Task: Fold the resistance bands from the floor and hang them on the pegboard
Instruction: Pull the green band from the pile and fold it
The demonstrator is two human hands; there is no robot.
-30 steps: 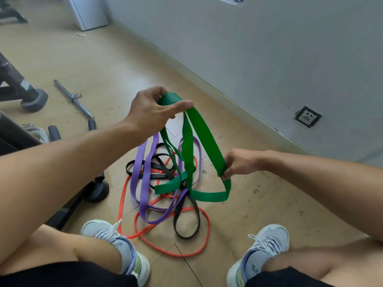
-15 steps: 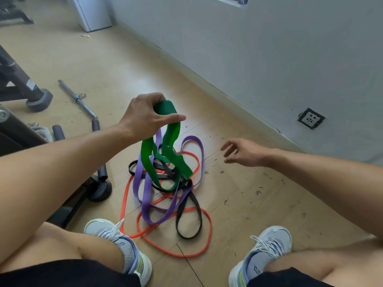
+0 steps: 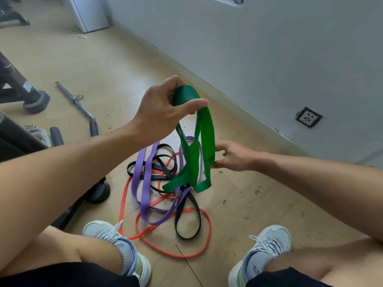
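Observation:
My left hand [image 3: 163, 109] grips the top fold of a wide green resistance band [image 3: 208, 139] and holds it up above the floor. Its loops hang down twisted. My right hand [image 3: 232, 156] pinches the right strand of the green band lower down with its fingertips. Under them, tangled on the wooden floor, lie a purple band [image 3: 145, 179], a black band [image 3: 186, 222] and a thin orange band [image 3: 199, 249]. No pegboard can be seen.
A grey wall with a skirting board and a floor-level socket [image 3: 308, 117] runs along the right. A metal bar [image 3: 76, 100] and black gym machine feet [image 3: 35, 100] lie to the left. My two grey shoes [image 3: 116, 243] flank the pile.
My right hand let go of the green band, hovered open, and has now closed its fingertips on the right strand again. My left hand has kept the top fold raised.

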